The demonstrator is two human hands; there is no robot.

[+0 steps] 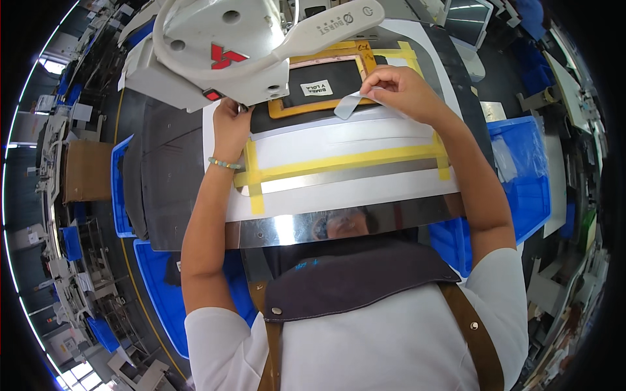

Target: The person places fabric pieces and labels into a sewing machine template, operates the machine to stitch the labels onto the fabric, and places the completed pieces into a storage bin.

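My right hand point(407, 96) pinches a small pale, curved strip point(349, 104) over the lower right of an orange rectangular frame point(284, 111). The frame surrounds dark material point(313, 72) bearing a white printed label point(316, 88). My left hand point(229, 127) is at the frame's left, beneath the edge of the white machine head point(189, 58); its fingers are closed and partly hidden, so what they grip is unclear. Below both hands lies a white sheet point(339, 192) with yellow tape point(345, 156) over it, on a plate with a shiny metal front edge point(372, 221).
Blue bins point(150, 280) sit below the table at left and right, one at right point(525, 195) holding clear plastic. A cardboard box point(88, 169) stands at left. Rows of machines and equipment line both sides of the room.
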